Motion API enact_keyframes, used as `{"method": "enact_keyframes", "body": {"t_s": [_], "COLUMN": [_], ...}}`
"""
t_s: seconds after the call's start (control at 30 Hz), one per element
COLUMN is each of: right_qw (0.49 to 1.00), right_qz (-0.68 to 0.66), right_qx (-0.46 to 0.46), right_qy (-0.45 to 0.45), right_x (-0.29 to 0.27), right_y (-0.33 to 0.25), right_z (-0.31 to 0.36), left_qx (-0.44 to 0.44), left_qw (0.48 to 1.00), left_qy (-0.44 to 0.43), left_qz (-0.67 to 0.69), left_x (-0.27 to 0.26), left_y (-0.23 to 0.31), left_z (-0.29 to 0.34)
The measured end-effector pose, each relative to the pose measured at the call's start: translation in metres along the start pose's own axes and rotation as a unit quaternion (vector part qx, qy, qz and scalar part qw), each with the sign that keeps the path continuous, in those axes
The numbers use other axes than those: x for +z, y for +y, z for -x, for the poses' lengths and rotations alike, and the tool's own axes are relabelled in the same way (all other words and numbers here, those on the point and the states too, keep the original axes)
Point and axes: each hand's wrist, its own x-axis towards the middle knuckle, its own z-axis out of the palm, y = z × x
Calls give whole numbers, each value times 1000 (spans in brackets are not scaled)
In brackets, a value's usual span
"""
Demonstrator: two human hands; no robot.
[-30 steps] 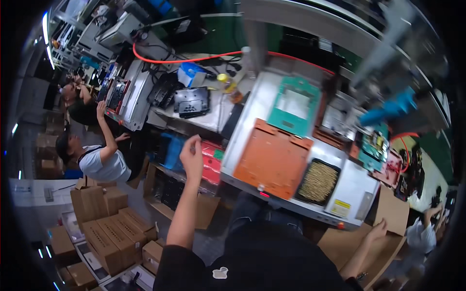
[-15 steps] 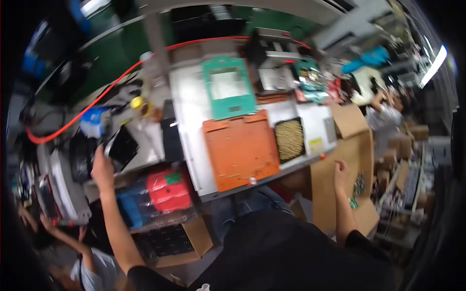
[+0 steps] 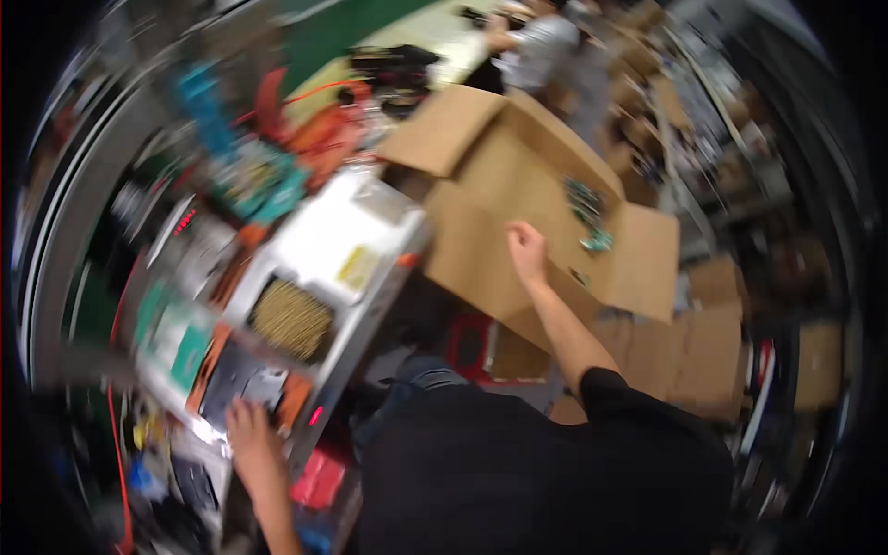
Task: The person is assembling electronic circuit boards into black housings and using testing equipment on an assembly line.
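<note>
My left hand [image 3: 248,427], fingers spread, lies at the near edge of a dark, flat part [image 3: 242,383]. That part rests on the orange fixture plate [image 3: 295,400] on the bench. Over the near side of an open cardboard box [image 3: 486,240], my right hand [image 3: 527,248] is closed with its fingers curled in. Whether anything is inside those fingers is hidden. Small green circuit boards [image 3: 592,222] lie in the box, apart from my right hand. Next to the dark part, a black tray [image 3: 293,319] holds many small brass-coloured pieces.
A green frame [image 3: 171,338] sits beyond the orange plate. A device with a red display [image 3: 190,222] stands at the bench's far side. Red wrapped material [image 3: 319,476] is below the near bench edge. Stacked cartons [image 3: 684,356] are at right; another person [image 3: 536,51] works farther off.
My view has swung right, toward the cardboard box. My left hand has come from the left side onto the dark part, which now lies on the orange plate. My right hand stays closed.
</note>
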Motion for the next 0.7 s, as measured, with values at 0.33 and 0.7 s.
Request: {"method": "enact_keyframes", "body": {"t_s": [0.33, 0.7], "right_qw": [890, 973], "right_qz": [327, 205], "right_qx": [317, -54], "right_qy": [-24, -89], "right_x": [-171, -171], "right_y": [311, 241], "right_z": [-123, -172], "left_qx": [-140, -194], "left_qw": [971, 883], "left_qy": [34, 252], "left_qz": [188, 344], "left_x": [9, -25], "left_y": [-53, 176], "left_z": [12, -47]}}
